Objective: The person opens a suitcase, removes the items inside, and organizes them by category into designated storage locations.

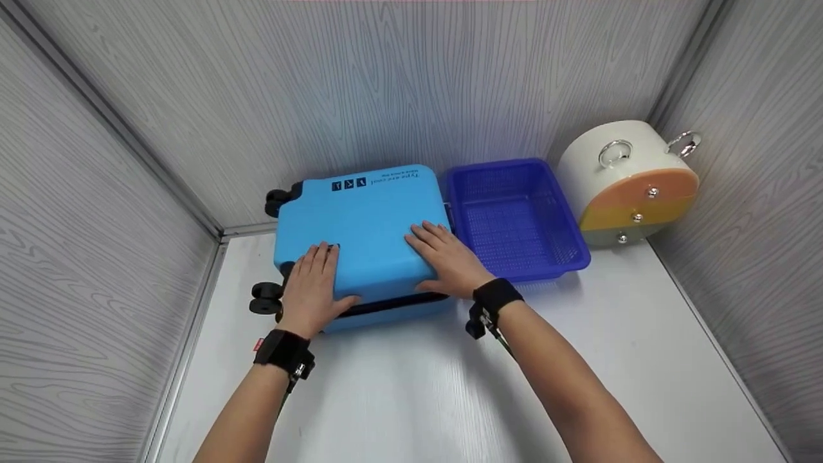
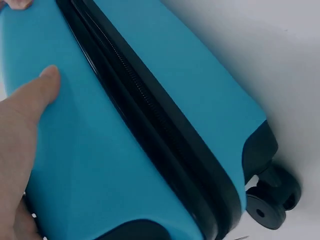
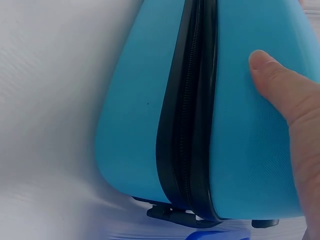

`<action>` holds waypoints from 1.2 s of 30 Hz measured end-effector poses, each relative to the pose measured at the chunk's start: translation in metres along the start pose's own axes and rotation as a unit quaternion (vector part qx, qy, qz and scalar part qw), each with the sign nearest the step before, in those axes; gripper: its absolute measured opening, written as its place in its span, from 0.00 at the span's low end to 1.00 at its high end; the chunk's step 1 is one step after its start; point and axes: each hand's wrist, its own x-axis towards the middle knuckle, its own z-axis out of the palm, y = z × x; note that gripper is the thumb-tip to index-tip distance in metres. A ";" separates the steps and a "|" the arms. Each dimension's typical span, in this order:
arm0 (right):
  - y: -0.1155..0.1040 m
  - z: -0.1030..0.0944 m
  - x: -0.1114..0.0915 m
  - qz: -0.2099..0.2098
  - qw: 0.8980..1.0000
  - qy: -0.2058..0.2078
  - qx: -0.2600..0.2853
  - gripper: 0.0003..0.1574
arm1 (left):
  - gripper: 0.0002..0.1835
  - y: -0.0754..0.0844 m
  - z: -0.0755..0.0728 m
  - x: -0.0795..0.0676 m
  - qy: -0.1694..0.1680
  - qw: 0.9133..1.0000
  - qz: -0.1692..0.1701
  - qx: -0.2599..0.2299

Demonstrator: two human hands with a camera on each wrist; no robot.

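Observation:
A light blue hard-shell suitcase (image 1: 366, 225) lies flat on the white table, its black wheels (image 1: 265, 298) pointing left. My left hand (image 1: 313, 289) rests on its near left corner, fingers straight across the top and thumb along the front side. On the near right part of the lid lies my right hand (image 1: 450, 260), fingers spread. Both wrist views show a thumb against the blue shell, beside the black zipper band (image 2: 145, 105). In the right wrist view the zipper (image 3: 189, 100) looks closed along the visible stretch. The suitcase's underside is hidden.
A dark blue plastic basket (image 1: 566, 225) stands right of the suitcase, close to its handle end. Farther right is a round white box (image 1: 578, 151) with coloured drawers and ring handles. Wood-grain walls (image 1: 411, 83) enclose the table (image 1: 386, 399). A small red tag (image 1: 258, 344) lies near the left wrist.

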 end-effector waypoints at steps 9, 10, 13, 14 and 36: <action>0.007 -0.002 0.001 -0.007 1.000 -0.008 -0.027 0.62 | 0.57 0.019 -0.007 -0.003 -0.020 0.999 -0.044 0.006; 0.008 -0.002 0.002 -0.005 0.999 -0.009 -0.032 0.61 | 0.56 0.021 -0.007 -0.003 -0.021 0.999 -0.047 0.008; 0.009 -0.002 0.003 0.002 0.999 -0.012 -0.050 0.61 | 0.56 0.028 -0.009 -0.003 -0.024 0.998 -0.055 0.019; 0.010 -0.003 0.003 0.004 0.998 -0.013 -0.056 0.62 | 0.56 0.031 -0.009 -0.003 -0.023 0.998 -0.057 0.025; 0.009 -0.013 0.022 0.048 0.979 -0.021 -0.195 0.58 | 0.55 0.082 -0.016 0.007 -0.024 0.980 -0.101 0.167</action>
